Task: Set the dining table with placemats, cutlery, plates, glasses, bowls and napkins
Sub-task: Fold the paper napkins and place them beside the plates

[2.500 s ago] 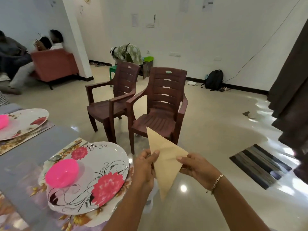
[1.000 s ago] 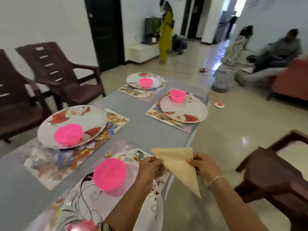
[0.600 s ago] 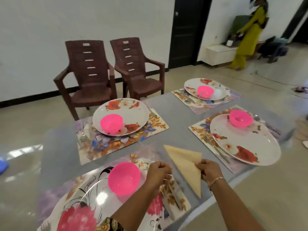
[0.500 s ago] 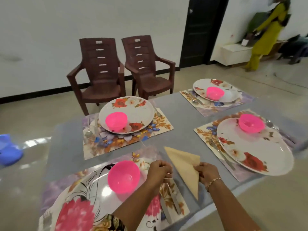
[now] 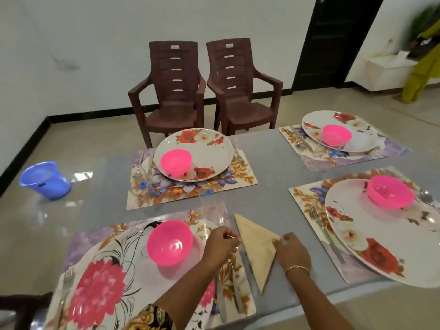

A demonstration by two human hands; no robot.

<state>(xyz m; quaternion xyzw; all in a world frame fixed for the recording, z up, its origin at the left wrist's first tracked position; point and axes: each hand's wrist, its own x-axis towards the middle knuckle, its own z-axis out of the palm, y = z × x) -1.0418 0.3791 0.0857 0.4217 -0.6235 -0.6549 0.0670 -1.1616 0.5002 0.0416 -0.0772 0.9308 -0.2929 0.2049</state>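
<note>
In the head view, a beige napkin folded into a triangle (image 5: 258, 246) was seen low over the grey table top (image 5: 266, 167), just right of the near floral placemat (image 5: 228, 277) and left of the near-right floral placemat (image 5: 307, 201), with its long point turned towards the near edge. Whether it lay flat on the table or was held just above it could not be told. The left hand (image 5: 221, 241) was curled, and its fingertips were closed on the napkin's left edge. The right hand (image 5: 291, 252), with a thin bracelet (image 5: 297, 267) at the wrist, was bent over the napkin's right corner, which was pinched under its fingers. On the near placemat a large white plate with a pink flower print (image 5: 100, 282) was set, and a pink plastic bowl (image 5: 169, 242) stood on it. A steel knife (image 5: 234, 287) was laid on the placemat's right side, just beside the napkin. A clear glass (image 5: 212, 206) stood at the placemat's far right corner. Three more placemats with flowered plates and pink bowls were laid out: one at far left (image 5: 176, 162), one at far right (image 5: 336, 135) and one at near right (image 5: 390, 191). Beyond the table, two brown plastic armchairs (image 5: 171, 91) were placed side by side against the white wall. A blue plastic bucket (image 5: 45, 181) was seen on the floor to the left.
</note>
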